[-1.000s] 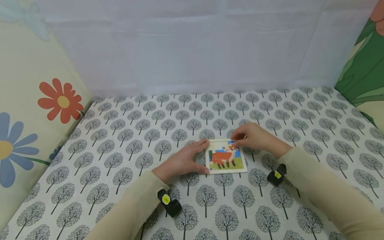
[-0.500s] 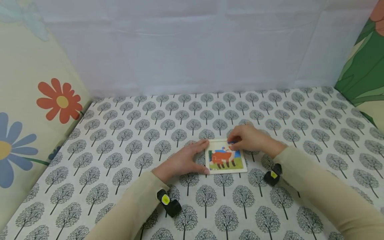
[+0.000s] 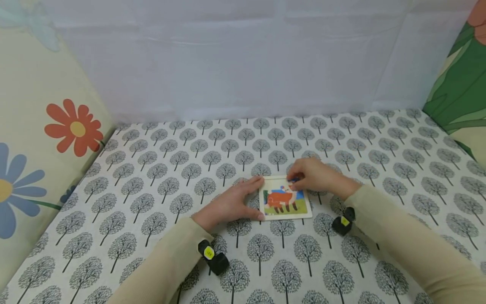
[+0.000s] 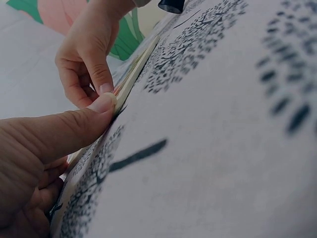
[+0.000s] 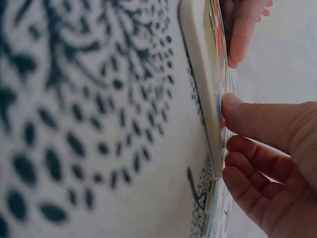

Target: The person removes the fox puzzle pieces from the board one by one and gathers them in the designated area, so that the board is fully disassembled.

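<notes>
A small square picture board point(image 3: 268, 214) with a pale raised frame lies flat on the cloth. It shows an orange, dark-legged animal on green and blue ground. My left hand point(image 3: 229, 207) grips its left side, thumb at the near corner and fingers at the far one; its thumb point(image 4: 74, 126) presses the frame edge in the left wrist view. My right hand point(image 3: 317, 175) is at the far right part, fingers curled and tips together over the picture. In the right wrist view its thumb point(image 5: 252, 116) touches the face. Whether a loose piece lies between those fingertips is hidden.
A white cloth point(image 3: 190, 245) printed with dark trees covers the table. A pale curtain point(image 3: 243, 63) stands behind it. Flower-printed panels flank the left point(image 3: 30, 105) and right point(image 3: 457, 93). Each wrist carries a black strapped camera, one by the left sleeve point(image 3: 217, 259).
My right hand has shifted slightly left along the far part of the board, mostly between the first two frames. The left hand and the board hold nearly still.
</notes>
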Motion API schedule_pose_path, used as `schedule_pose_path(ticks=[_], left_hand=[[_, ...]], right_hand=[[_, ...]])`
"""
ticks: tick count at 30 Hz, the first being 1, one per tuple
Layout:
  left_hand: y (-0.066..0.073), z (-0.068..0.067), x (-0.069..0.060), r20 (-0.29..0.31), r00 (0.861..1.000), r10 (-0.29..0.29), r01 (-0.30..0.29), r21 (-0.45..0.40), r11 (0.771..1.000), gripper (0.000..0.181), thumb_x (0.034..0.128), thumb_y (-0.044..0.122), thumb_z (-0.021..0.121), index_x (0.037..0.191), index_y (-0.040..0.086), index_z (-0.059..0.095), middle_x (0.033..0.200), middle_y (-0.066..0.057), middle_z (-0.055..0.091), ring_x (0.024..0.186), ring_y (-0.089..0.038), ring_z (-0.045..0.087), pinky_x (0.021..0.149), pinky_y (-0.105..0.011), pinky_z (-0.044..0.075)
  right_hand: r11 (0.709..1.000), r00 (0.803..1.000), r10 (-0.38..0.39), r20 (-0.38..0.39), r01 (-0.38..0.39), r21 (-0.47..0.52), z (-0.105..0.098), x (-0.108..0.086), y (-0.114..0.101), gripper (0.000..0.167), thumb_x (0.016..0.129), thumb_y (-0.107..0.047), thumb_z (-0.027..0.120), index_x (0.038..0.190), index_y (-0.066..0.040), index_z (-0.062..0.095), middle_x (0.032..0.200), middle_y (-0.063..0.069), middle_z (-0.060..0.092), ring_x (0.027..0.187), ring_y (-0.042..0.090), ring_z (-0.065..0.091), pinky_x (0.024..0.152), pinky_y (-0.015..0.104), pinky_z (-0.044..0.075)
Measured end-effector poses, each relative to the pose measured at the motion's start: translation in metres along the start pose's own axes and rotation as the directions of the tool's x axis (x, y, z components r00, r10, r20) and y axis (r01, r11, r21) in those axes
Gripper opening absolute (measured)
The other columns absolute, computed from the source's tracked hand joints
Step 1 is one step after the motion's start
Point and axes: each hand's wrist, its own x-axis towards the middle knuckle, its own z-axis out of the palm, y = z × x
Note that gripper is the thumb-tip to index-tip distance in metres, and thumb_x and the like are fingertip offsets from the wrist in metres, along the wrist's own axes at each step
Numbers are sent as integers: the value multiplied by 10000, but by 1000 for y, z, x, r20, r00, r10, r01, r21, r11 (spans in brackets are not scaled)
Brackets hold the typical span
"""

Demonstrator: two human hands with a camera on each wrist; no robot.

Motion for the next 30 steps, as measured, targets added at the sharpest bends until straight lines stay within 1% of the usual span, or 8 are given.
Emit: schedule_pose_path(ticks=[5,12,17,23,30], left_hand=[[1,0,-1,-5,1000,2,-2,2,1000,966,680,365,790,1465,219,246,1543,71,118,1416,-322,59,1133,-522,69],[0,0,0,-1,1000,11,-11,1,1000,969,684,360,789,1467,210,239,1545,53,117,1416,-325,59,1136,-515,67],[-1,-1,0,0,1000,15,-15,-8,1000,971,683,352,792,1467,207,237,1545,53,118,1415,-331,51,1137,-512,58],[-2,-1,0,-1,1000,21,-21,-11,1000,971,685,358,791,1468,207,237,1546,50,117,1416,-328,53,1136,-517,62],[-2,0,0,-2,1000,21,-21,-18,1000,969,684,351,792,1467,207,240,1547,50,117,1416,-331,49,1135,-520,59]], right_hand=[[1000,1000,4,2,-4,-11,0,0,-1,220,769,-142,725,982,-89,706,915,18,634,818,149,546,746,306,487],[998,998,61,31,-62,18,0,3,-5,212,768,-115,727,975,-77,701,937,35,632,851,165,561,780,318,501],[995,996,87,32,-88,34,1,5,-6,178,766,-106,729,939,-86,691,934,31,631,857,164,564,792,319,501],[997,997,76,17,-76,31,2,5,-5,174,760,-111,737,927,-85,691,929,31,632,853,161,570,787,313,508],[995,996,88,-3,-88,48,2,4,-5,177,743,-99,747,909,-88,685,926,35,626,863,175,561,800,328,499]])
